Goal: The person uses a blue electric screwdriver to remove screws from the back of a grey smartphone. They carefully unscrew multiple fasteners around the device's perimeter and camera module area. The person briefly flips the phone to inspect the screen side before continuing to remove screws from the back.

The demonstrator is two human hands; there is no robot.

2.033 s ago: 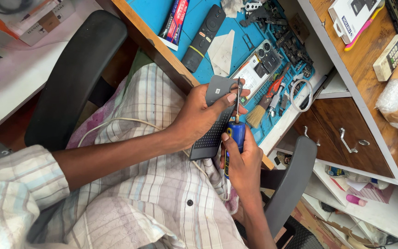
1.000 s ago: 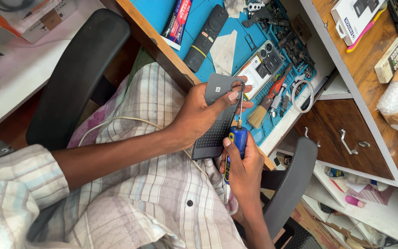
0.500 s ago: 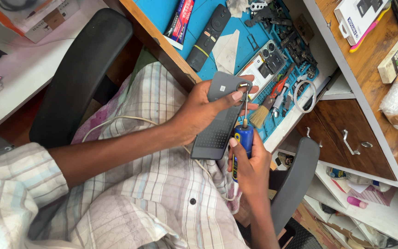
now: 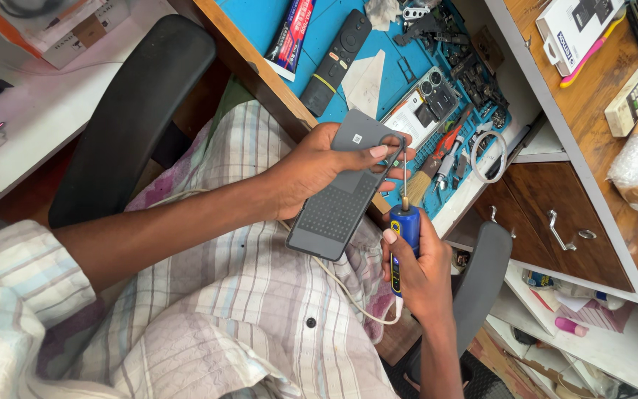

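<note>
My left hand grips a flat grey phone-shaped device with a perforated lower panel, held over my lap. My right hand is wrapped around a blue and yellow electric screwdriver, thumb on its body. The thin bit points up and meets the device's upper right edge, beside my left fingertips. A white cable trails from the screwdriver's base across my checked shirt.
A blue work mat on the wooden desk carries a black remote, an opened phone, pliers, a brush and small parts. Black chair arms flank me. Wooden shelves and drawers with boxes stand on the right.
Both hands, with the device and screwdriver, have kept together and drifted slightly right and down in view. The bit stays against the device's upper edge.
</note>
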